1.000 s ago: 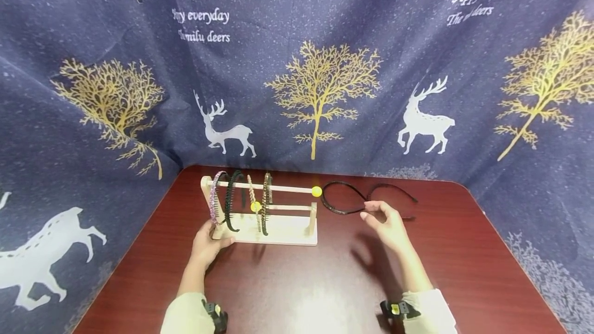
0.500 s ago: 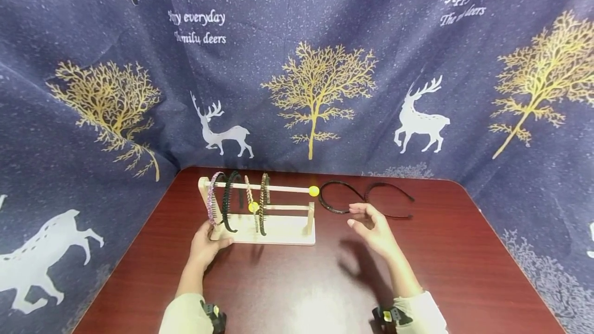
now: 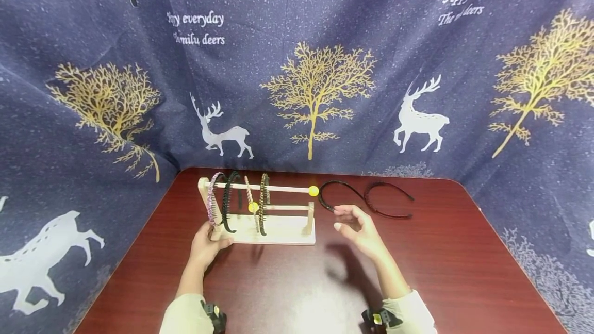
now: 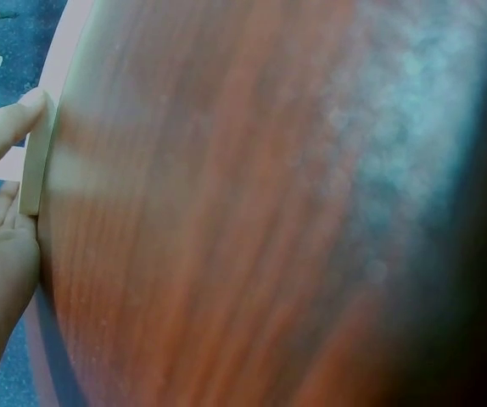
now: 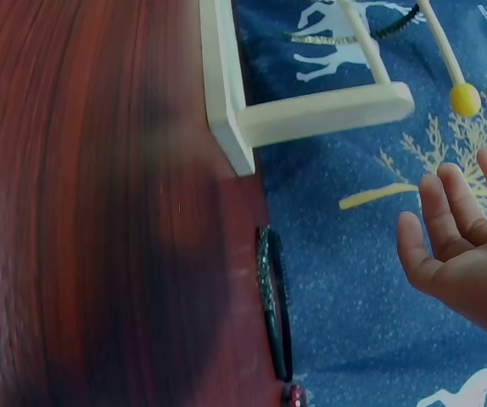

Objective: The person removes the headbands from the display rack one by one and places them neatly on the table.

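Observation:
My left hand (image 3: 204,246) grips the left end of a pale wooden headband rack (image 3: 287,230); in the left wrist view its thumb and fingers pinch the base's edge. On the upper rod hang a pink-purple glittery headband (image 3: 212,202) and a black toothed headband (image 3: 226,202). Further right on the rack are a beige headband (image 3: 248,189) and a dark gold-patterned one (image 3: 262,213). My right hand (image 3: 362,231) holds nothing, its fingers loosely bent above the table. It overlaps part of a black headband (image 3: 321,196) lying right of the rack.
A dark red headband (image 3: 366,201) lies beside the black one at the back right. Yellow balls cap the rods, one on the upper rod's right end (image 3: 313,190). A blue deer-and-tree cloth (image 3: 278,133) hangs behind the red-brown table (image 3: 441,251).
My right hand has moved left, away from the two headbands on the table and toward the rack. My left hand stays on the rack, which has not moved on the table.

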{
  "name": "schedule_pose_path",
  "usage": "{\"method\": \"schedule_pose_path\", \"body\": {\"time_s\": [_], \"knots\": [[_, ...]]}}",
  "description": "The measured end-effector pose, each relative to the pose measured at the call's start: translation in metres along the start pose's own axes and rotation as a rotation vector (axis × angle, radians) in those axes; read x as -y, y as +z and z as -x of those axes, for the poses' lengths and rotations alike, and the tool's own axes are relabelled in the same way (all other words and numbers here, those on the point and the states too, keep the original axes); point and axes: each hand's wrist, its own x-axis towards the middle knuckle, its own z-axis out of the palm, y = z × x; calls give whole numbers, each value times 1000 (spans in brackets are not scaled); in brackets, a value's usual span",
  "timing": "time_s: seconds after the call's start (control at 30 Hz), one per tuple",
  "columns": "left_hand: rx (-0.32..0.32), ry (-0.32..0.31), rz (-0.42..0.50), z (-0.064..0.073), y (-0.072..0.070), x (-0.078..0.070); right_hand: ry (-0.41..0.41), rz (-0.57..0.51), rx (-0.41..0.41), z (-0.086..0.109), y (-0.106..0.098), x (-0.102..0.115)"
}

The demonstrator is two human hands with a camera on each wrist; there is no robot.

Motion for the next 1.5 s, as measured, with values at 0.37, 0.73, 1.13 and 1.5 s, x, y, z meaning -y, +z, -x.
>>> {"method": "schedule_pose_path", "body": {"time_s": [0.37,0.73,1.13,1.5], "knots": [[8,-6,3,1,0,-2,-3,-10,26,-6,22,29],[3,-11,12,-1,0,0,-16,-81,37,-16,38,-2],[-1,-12,2,-1,-1,2,-9,-104,83,-24,71,25],[7,-9,10,-1,0,1,42,-151,96,-24,110,30]]}}
